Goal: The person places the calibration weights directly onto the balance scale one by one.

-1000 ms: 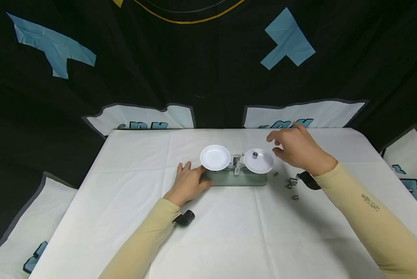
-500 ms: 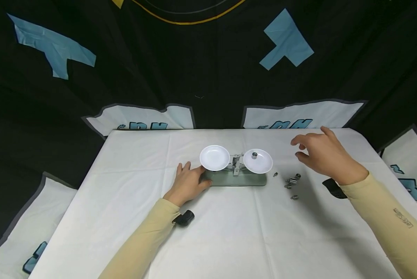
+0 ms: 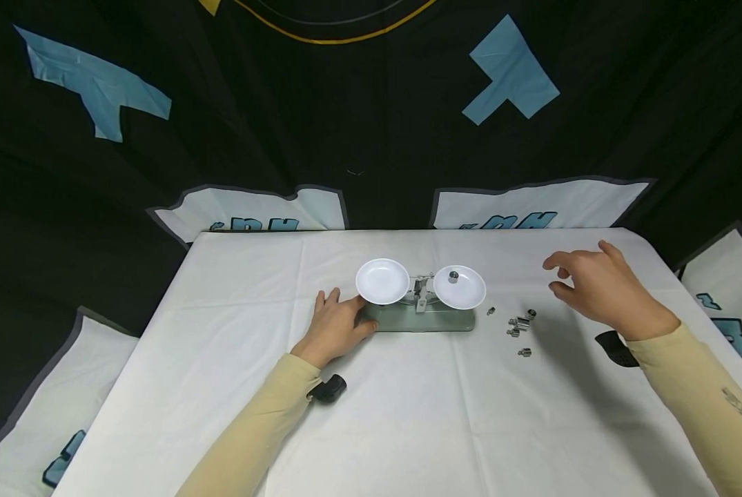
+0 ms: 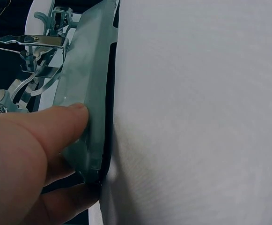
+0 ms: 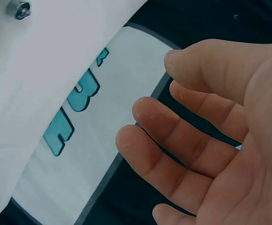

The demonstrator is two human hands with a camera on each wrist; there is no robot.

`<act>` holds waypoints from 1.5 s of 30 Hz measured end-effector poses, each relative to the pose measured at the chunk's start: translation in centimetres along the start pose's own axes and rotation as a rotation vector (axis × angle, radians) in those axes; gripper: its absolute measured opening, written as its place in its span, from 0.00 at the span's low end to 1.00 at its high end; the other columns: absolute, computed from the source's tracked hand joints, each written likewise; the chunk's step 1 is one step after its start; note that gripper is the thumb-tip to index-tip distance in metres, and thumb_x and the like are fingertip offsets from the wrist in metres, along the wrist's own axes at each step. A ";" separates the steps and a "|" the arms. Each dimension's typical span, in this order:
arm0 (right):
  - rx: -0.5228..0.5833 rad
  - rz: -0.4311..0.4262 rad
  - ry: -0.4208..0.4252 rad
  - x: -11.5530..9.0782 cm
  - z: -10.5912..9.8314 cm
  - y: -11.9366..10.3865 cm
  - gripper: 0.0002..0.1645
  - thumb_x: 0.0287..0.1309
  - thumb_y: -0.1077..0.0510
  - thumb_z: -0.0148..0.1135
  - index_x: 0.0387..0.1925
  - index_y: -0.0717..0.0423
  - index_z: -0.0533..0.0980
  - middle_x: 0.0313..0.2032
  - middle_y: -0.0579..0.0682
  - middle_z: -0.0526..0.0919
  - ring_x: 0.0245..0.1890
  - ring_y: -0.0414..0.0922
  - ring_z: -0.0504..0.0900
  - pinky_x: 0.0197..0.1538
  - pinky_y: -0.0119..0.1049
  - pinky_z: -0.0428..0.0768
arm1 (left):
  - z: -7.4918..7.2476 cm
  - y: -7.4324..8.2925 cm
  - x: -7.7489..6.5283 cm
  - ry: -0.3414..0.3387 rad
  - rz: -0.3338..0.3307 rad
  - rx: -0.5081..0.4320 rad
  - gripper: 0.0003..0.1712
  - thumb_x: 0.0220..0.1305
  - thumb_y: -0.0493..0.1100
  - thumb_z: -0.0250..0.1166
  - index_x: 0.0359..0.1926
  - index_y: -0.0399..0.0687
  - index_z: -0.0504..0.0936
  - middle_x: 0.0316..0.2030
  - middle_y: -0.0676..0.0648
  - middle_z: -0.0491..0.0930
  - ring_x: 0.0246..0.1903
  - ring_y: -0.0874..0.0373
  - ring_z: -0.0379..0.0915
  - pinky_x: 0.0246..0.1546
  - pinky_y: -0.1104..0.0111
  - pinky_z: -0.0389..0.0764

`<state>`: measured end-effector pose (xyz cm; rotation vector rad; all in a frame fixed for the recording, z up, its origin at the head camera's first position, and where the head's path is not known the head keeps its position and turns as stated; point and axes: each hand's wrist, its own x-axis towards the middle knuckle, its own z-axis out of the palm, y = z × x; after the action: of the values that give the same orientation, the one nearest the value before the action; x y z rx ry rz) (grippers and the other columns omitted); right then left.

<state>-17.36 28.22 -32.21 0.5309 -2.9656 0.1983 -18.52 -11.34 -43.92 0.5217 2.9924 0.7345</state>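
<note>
A balance scale [image 3: 429,321] with a grey-green base and two white pans stands on the table. Its left pan [image 3: 383,281] holds nothing; one small metal weight [image 3: 453,277] stands on the right pan [image 3: 465,295]. My left hand [image 3: 333,329] grips the left end of the base, the thumb [image 4: 72,123] lying on the green surface in the left wrist view. Several more metal weights [image 3: 522,323] lie to the right of the scale. Beyond them, my right hand [image 3: 602,288] hovers over the table's right side, fingers loosely bent, with nothing in it.
A white cloth covers the table [image 3: 377,428]. Past its far edge hangs a black curtain [image 3: 371,124] with blue and white patches. One weight [image 5: 18,9] shows at the top left of the right wrist view.
My right hand has moved away from the right pan, out to the right past the loose weights. The left hand and the scale have stayed put.
</note>
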 end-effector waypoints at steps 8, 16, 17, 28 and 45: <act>0.003 0.008 0.007 -0.4 0.8 0.8 0.17 0.52 0.66 0.73 0.46 0.64 0.82 0.32 0.58 0.89 0.34 0.55 0.86 0.65 0.79 0.55 | 0.0 -0.1 0.0 0.002 -0.003 0.002 0.31 0.63 0.51 0.69 0.65 0.47 0.79 0.62 0.41 0.81 0.71 0.21 0.56 0.71 0.27 0.45; 0.023 0.030 -0.038 -0.5 1.8 1.2 0.18 0.53 0.65 0.72 0.47 0.65 0.82 0.32 0.58 0.88 0.33 0.55 0.86 0.64 0.80 0.56 | 0.1 -0.1 0.0 0.005 -0.001 0.000 0.31 0.63 0.52 0.69 0.65 0.47 0.79 0.62 0.41 0.82 0.71 0.21 0.56 0.71 0.27 0.45; 0.026 0.034 -0.043 -0.6 1.9 1.2 0.18 0.53 0.65 0.72 0.47 0.65 0.82 0.32 0.58 0.88 0.33 0.55 0.86 0.64 0.80 0.55 | 0.2 -0.1 0.0 0.006 -0.001 0.000 0.31 0.63 0.52 0.69 0.65 0.47 0.79 0.61 0.41 0.82 0.71 0.21 0.56 0.71 0.27 0.45; 0.048 0.038 -0.083 -0.8 3.8 1.3 0.20 0.54 0.65 0.72 0.50 0.65 0.81 0.35 0.60 0.88 0.39 0.58 0.86 0.63 0.78 0.58 | 0.2 0.0 0.0 0.003 -0.008 0.001 0.31 0.63 0.51 0.69 0.65 0.47 0.79 0.61 0.40 0.82 0.71 0.21 0.56 0.72 0.28 0.45; 0.100 0.042 -0.111 -1.0 7.2 1.5 0.21 0.53 0.67 0.66 0.51 0.65 0.81 0.43 0.63 0.88 0.46 0.62 0.85 0.60 0.78 0.61 | 0.2 -0.1 0.1 -0.001 -0.014 0.001 0.32 0.63 0.52 0.70 0.65 0.47 0.79 0.62 0.41 0.82 0.72 0.21 0.56 0.72 0.28 0.45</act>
<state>-17.66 28.85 -39.60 0.5073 -3.0896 0.3333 -18.63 -11.28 -44.15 0.5008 2.9928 0.7310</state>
